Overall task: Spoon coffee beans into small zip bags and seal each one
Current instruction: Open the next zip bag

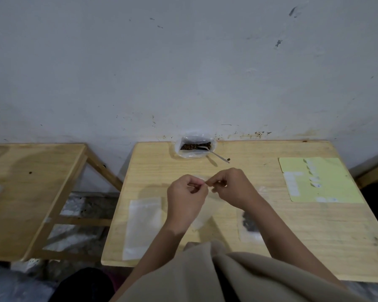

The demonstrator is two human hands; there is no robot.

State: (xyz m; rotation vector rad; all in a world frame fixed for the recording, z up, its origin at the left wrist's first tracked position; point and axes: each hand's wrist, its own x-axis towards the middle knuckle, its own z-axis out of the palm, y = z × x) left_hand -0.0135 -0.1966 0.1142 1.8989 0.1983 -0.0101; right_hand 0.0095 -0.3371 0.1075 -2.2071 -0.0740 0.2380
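Pinching the top edge of a small zip bag (202, 216), left hand (187, 194) and right hand (231, 187) hold it just above the table (271, 232) (looks empty, mouth unclear). Likely opening it: peel lips apart evenly. Bean bag (195, 147) with spoon (216, 154) sits at far edge.

Your table (260, 214) shows pale, matt wood with visible grain. At twelve o'clock, the open bag (195, 149) is clear, glossy plastic, the beans (192, 146) inside dark and matt, the spoon (216, 154) shiny like metal. At nine o'clock, the empty zip bags (143, 225) look frosted, smooth. At two o'clock, the yellow sheet (327, 182) is matt paper.
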